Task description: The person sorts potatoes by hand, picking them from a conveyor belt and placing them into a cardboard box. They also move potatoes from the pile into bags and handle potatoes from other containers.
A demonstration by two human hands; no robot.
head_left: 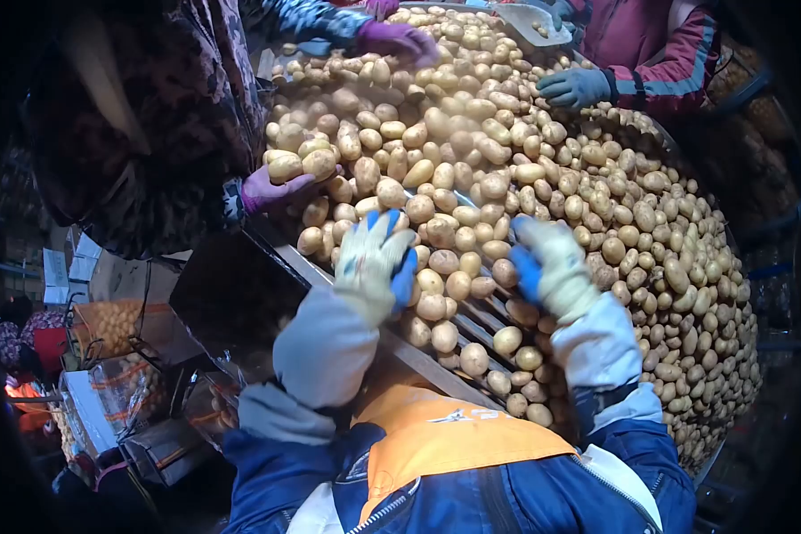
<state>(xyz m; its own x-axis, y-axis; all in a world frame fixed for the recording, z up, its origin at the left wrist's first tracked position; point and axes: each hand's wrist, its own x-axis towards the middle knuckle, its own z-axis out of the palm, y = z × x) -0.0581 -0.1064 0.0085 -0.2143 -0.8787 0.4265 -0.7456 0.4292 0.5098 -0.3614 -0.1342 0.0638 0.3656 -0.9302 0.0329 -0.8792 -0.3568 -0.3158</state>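
Observation:
A broad heap of potatoes (627, 218) spreads in front of me. My left hand (374, 262), in a cream glove with blue on the fingers and palm side, rests at the near left part of the heap. Its fingers are stretched out and touch potatoes. My right hand (550, 267), gloved alike, lies against potatoes further right, thumb apart from the fingers and slightly blurred. Loose potatoes (449, 283) lie between the two hands. Below them, dark slatted bars (479, 322) show through, with several potatoes on them. Neither hand visibly holds a potato.
A rail (440, 376) edges the bars near my body. At left, a co-worker's purple glove (276, 189) touches potatoes; another purple glove (399, 40) is blurred at the top. A blue-grey glove (574, 87) and a pale scoop (536, 22) are top right. Bagged potatoes (107, 327) stand left.

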